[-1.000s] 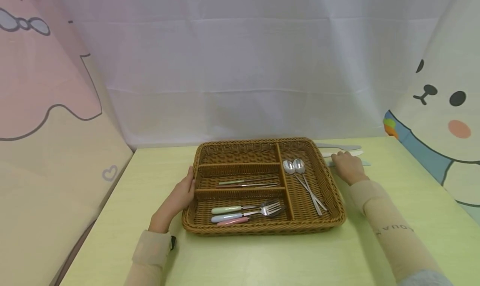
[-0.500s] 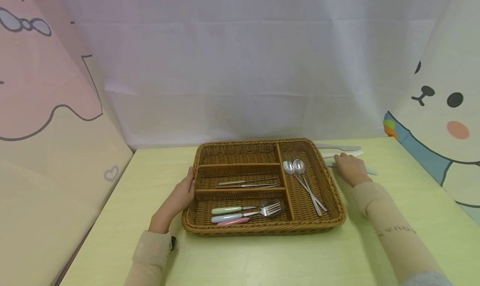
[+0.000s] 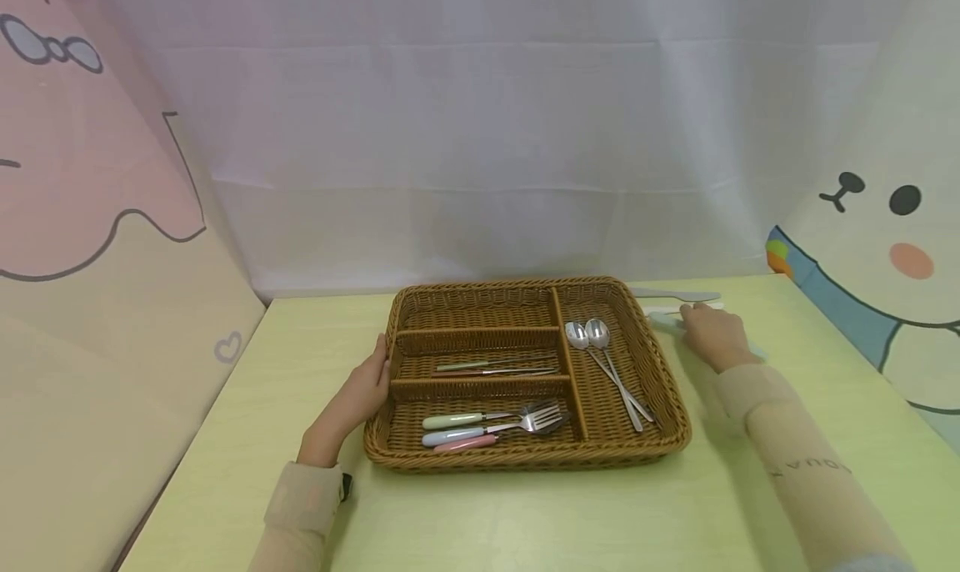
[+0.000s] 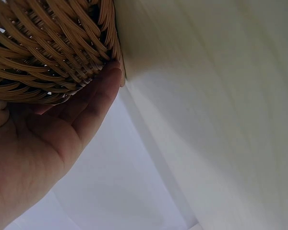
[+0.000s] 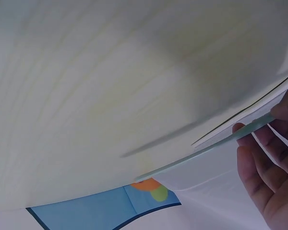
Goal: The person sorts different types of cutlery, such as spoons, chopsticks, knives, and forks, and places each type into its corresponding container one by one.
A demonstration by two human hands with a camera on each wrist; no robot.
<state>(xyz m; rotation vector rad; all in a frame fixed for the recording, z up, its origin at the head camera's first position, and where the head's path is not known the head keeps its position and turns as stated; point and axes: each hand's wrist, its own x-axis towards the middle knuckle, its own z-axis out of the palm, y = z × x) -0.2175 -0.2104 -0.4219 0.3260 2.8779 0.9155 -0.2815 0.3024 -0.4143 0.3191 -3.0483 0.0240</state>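
Note:
A brown wicker cutlery basket (image 3: 480, 462) stands on the pale table. My left hand (image 3: 363, 388) rests against its left wall; in the left wrist view the fingers (image 4: 98, 103) lie fairly straight along the weave. To the right of the basket, my right hand (image 3: 716, 337) pinches a pale green table knife (image 5: 204, 152) between thumb and fingers. The knife's shadow falls apart from it on the table. A white knife (image 3: 660, 310) and a grey knife (image 3: 686, 295) lie behind that hand, the white one partly hidden by it.
Two crossed spoons (image 3: 617, 372) lie in the basket's right compartment. Thin cutlery with green and red handles (image 3: 461, 372) is in the middle one; forks (image 3: 536, 420) with coloured handles are in the front one. A white curtain (image 3: 480, 180) hangs behind the table.
My right hand has moved slightly right and toward me, and the pale green knife has turned and shifted with it. The left hand and the basket stay where they were.

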